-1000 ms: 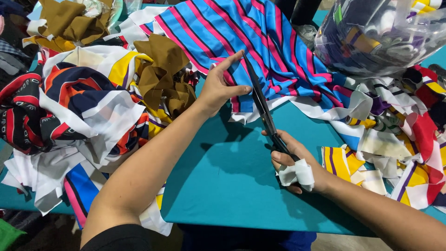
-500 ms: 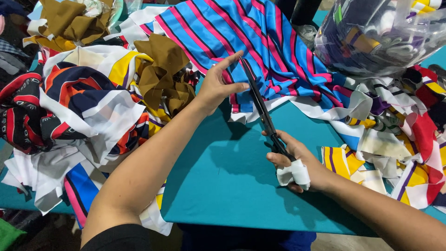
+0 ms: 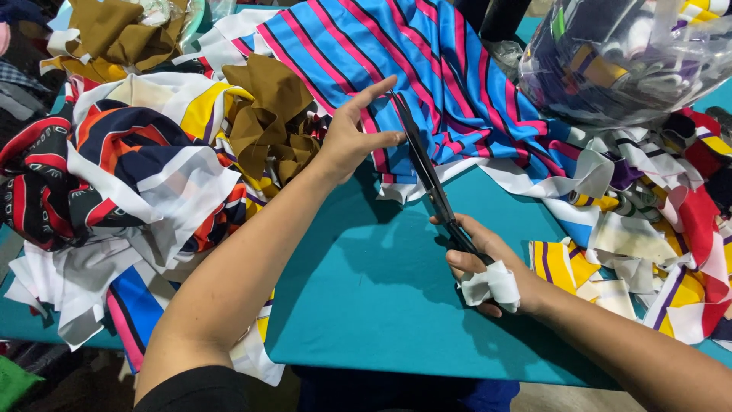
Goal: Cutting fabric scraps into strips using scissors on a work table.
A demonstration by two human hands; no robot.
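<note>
Head view shows the right hand (image 3: pixel 488 267), grip closed through the handles of long black steel scissors (image 3: pixel 427 179), blades nearly shut at the hem of a blue cloth with pink and black stripes (image 3: pixel 427 69) spread on the teal counter (image 3: pixel 381 290). The left hand (image 3: pixel 354 137), fingers spread, holds nothing and presses the cloth flat just beside the blades. Cutting well likely means keeping the cloth taut, fingers off the blade line.

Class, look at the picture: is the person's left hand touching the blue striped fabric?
Touching. In the head view the left hand lies flat on the blue striped fabric, fingers spread over its stripes, beside the blades of the scissors.
</note>
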